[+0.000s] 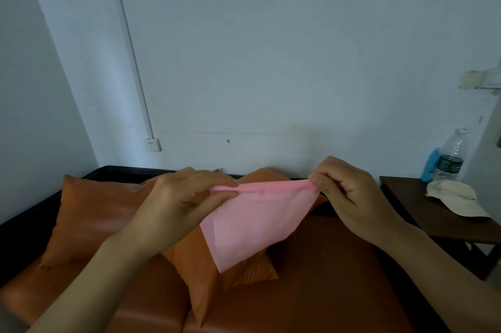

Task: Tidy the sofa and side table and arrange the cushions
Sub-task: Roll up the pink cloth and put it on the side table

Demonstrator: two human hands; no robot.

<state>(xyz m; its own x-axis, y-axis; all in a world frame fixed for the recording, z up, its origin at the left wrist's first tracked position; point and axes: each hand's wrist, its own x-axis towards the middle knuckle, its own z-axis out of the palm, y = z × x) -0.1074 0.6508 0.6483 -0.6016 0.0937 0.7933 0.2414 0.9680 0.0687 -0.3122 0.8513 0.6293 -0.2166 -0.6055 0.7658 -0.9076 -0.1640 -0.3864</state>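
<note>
Both the left hand (179,197) and right hand (341,186) pinch the top edge of a pink cloth (252,224), stretched above the sofa (311,292) cushions (89,213). The thin cloth could slip from either pinch and drop, probably undoing the fold.

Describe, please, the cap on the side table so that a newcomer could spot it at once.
Look right of the orange sofa to the dark wooden side table. On its top, in front of a clear water bottle and a blue item, lies the cream cap, the only pale, soft, flat thing there.
</note>
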